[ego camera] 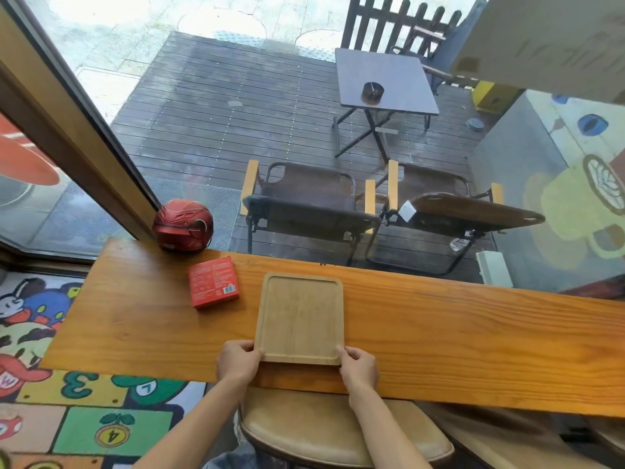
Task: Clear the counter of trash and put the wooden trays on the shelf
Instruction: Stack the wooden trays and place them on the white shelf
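Here the left hand [239,362] grips the near left corner of the wooden tray [300,316], thumb on the rim and fingers curled under the edge. The right hand [359,365] grips the near right corner of the same tray in the same way, thumb laid on top. Both forearms reach up from the bottom of the view, bare to the elbow.

The tray is pale wood, roughly square with rounded corners and a shallow raised rim, and nothing lies in it. A dark shadow runs under its near edge, so that edge looks lifted off the tabletop [439,326]; whether its far edge rests on the wood cannot be told. The tabletop is a long orange-brown plank running along a window.

Left of the tray and a little beyond it lies a flat red box [213,281], apart from the tray. Farther left and beyond the tray, at the window end of the plank, sits a red helmet [182,225].

Nearer than the tray, below the tabletop edge, stands a padded tan stool [338,431]. Beyond the tray, through the glass, two folding chairs [304,201] and a small outdoor table [385,81] stand on a dark deck.
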